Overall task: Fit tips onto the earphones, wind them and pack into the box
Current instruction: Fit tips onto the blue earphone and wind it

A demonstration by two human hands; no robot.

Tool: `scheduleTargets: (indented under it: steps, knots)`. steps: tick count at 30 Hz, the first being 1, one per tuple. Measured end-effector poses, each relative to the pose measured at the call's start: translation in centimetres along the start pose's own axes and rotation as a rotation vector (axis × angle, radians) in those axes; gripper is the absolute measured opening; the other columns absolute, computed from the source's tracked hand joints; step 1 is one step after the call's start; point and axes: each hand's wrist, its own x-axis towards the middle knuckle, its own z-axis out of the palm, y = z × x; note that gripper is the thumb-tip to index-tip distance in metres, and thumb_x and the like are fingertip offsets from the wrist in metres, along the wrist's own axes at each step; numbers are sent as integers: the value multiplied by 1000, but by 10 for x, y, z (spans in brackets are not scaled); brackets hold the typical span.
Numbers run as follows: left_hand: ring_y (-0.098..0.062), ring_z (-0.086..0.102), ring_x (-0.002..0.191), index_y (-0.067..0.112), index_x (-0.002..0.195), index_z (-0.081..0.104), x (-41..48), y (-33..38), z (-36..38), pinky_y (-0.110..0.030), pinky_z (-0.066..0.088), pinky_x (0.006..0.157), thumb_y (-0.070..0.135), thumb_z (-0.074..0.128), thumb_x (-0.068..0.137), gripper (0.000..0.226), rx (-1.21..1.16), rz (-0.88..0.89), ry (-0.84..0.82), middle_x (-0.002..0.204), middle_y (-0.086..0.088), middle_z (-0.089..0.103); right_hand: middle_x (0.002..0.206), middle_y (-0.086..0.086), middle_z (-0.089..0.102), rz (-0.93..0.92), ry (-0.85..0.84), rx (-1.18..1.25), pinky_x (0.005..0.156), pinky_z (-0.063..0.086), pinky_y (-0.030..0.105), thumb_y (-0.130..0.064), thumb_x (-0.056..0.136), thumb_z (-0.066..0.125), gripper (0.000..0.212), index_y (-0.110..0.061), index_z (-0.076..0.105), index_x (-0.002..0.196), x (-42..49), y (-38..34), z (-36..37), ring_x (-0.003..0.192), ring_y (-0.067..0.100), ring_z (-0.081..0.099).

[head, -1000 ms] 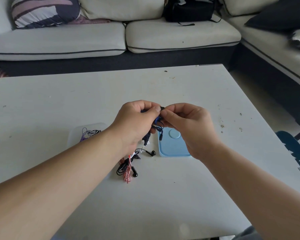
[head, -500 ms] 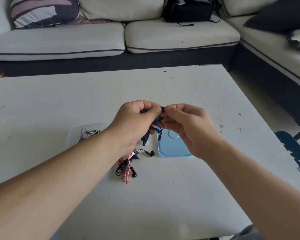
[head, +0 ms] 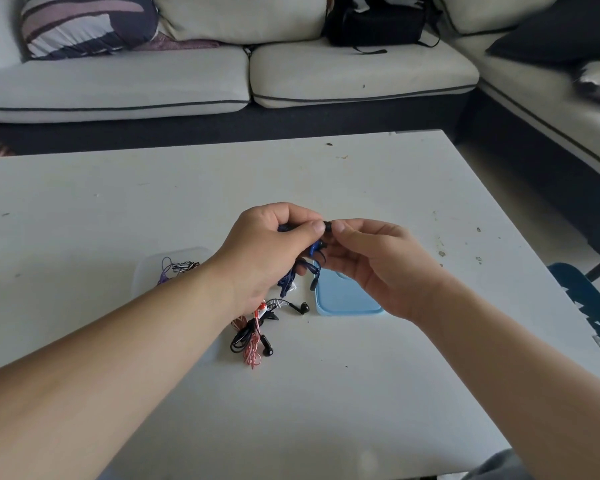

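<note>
Left hand [head: 267, 251] grips blue earphones [head: 286, 280]; right hand [head: 371, 265] pinches black tip [head: 327, 226] (between the hands).

Blue earphones [head: 313, 251]: held aloft, cord bunched, dangling over blue lid [head: 343, 301]. Black tip [head: 327, 226] at bud end, uppermost. Black + pink earphones [head: 252, 337] tangled, flat, nr lid. Clear box [head: 142, 285] open, purple/striped sets [head: 179, 268] inside.

Above the middle of the table [head: 395, 188], the left hand [head: 271, 251] grips the blue earphones [head: 313, 250], and the right hand [head: 371, 268] pinches a black tip [head: 327, 226] just beside the left thumb. Under the hands, toward the near edge, a blue lid [head: 343, 301], a clear box [head: 142, 282] and a tangle of black and red earphones [head: 252, 339] lie on the table.
</note>
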Motion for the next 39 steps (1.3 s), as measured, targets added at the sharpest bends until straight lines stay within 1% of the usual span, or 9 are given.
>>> scheduleTargets:
  steps: [7,12,16,21,23,27,30,36,39]
  knots:
    - [-10,71,66,14,98,78,1,1,-2,-25,53,54,12,73,95,6,-2,-12,51,82,-2,75,93,24,72,63,52,-80,73,62,35,-16,97,67,30,12,67,110,-2,-2,-1,78,30,72]
    - [-17,72,63,11,98,77,4,-1,-4,-31,62,62,11,74,94,5,-9,-11,80,71,2,74,85,24,73,-60,80,-321,71,61,34,-10,88,78,11,1,76,90,-6,6,6,73,26,69]
    - [-17,74,65,11,101,76,3,-2,-3,-30,62,64,11,73,95,7,-11,-3,86,80,-4,74,89,18,76,-122,125,-407,69,60,32,-12,86,80,5,-7,81,87,-5,6,8,73,19,68]
    - [-14,75,70,18,114,75,3,1,-5,-25,60,62,10,63,102,19,-21,-10,65,96,-9,68,92,21,74,-115,108,-401,69,57,35,-11,86,80,5,-6,78,88,-6,3,6,78,18,66]
    - [-20,77,72,22,112,76,4,1,-7,-20,58,61,10,57,105,24,-5,-49,57,99,-8,66,87,14,73,-104,116,-344,69,55,35,-10,86,79,4,-7,77,88,-5,1,4,79,19,66]
    - [-25,78,75,21,105,75,3,-3,-6,-25,57,68,9,53,105,25,86,-115,4,103,-3,70,86,8,70,-90,146,-275,68,52,34,-13,86,80,6,-9,76,90,-3,0,-1,79,20,66]
    - [-24,79,73,16,105,76,1,-3,-3,-18,54,58,8,54,104,23,92,-141,-15,106,-7,75,85,7,69,-78,142,-278,67,52,34,-14,86,80,8,-9,76,91,-3,1,-3,79,21,65]
    - [-17,71,66,12,102,80,1,1,-5,-29,58,63,-4,53,98,32,51,-130,-6,109,-12,77,84,7,69,-77,162,-299,68,54,35,-14,86,81,6,-10,77,90,-2,1,-5,76,22,65]
    - [-19,71,67,5,98,81,-1,7,-3,-33,57,63,3,59,97,22,-37,-159,-31,98,-15,77,83,7,70,-69,174,-318,69,54,36,-13,86,81,8,-9,77,91,-1,0,-6,74,21,66]
